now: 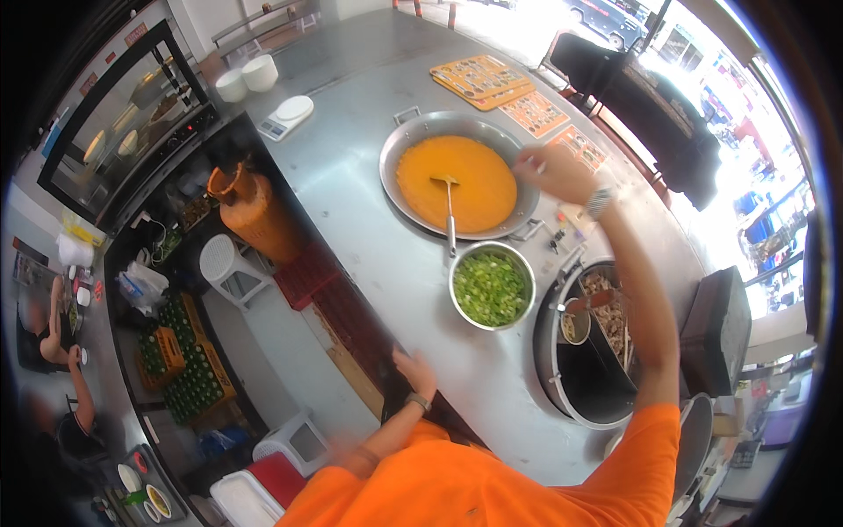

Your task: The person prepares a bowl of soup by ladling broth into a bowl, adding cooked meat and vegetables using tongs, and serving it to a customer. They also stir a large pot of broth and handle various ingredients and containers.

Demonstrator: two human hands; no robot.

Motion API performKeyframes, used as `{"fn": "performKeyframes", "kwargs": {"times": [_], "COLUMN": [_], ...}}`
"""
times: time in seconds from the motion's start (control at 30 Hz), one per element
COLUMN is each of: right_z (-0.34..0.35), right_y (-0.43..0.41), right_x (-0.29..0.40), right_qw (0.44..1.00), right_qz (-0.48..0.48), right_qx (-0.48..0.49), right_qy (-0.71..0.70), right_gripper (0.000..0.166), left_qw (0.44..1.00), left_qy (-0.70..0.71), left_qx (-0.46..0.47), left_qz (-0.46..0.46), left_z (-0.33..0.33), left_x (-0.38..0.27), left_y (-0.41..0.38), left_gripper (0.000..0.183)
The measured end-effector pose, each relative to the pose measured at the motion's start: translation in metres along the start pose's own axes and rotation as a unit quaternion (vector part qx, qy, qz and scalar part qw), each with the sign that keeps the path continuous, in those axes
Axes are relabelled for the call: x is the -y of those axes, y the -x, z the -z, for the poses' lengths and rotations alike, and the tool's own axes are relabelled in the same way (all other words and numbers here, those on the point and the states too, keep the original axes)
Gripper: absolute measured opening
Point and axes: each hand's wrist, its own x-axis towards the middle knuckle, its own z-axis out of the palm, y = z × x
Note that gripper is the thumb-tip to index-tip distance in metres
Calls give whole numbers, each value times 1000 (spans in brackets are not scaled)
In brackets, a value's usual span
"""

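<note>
Above the right rim of a wide metal pan (388,155), my right hand (560,174) is held with its fingers bent. A small pale spot shows at the fingers; whether it is something held, I cannot tell. Orange liquid (477,165) fills much of the pan, and a metal turner (450,211) rests in it, handle towards me. My left hand (415,372) is at the near edge of the metal counter (342,178), fingers apart with nothing visible in it. Between the hands stands a steel bowl of chopped green vegetables (490,290).
A divided round pot (593,388) at right holds chopped meat (606,290) and a strainer (576,326). Printed placemats (484,79), a kitchen scale (288,118) and white bowls (260,72) lie farther off. Left below are a gas cylinder (257,211) and stools (227,257). Two people are far left.
</note>
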Motion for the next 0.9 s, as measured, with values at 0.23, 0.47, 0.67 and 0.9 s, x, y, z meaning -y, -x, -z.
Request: {"fn": "performKeyframes", "kwargs": {"times": [0.23,0.47,0.67,0.9], "right_z": [-211,-230,-178,-175], "right_y": [-84,-101,-70,-98], "right_x": [15,-21,-84,-67], "right_qw": [908,926,782,889], "right_qz": [-236,-287,-525,-436], "right_qx": [305,242,62,-114], "right_qy": [161,42,-332,-85], "right_gripper": [30,26,27,28], "left_qw": [860,921,934,862], "left_qy": [-58,-283,155,260], "left_qx": [497,175,-70,86], "left_qz": [-99,202,315,427], "left_z": [117,355,431,370], "left_x": [44,177,153,212], "left_y": [-125,-298,-348,-270], "left_gripper": [45,46,45,46]}}
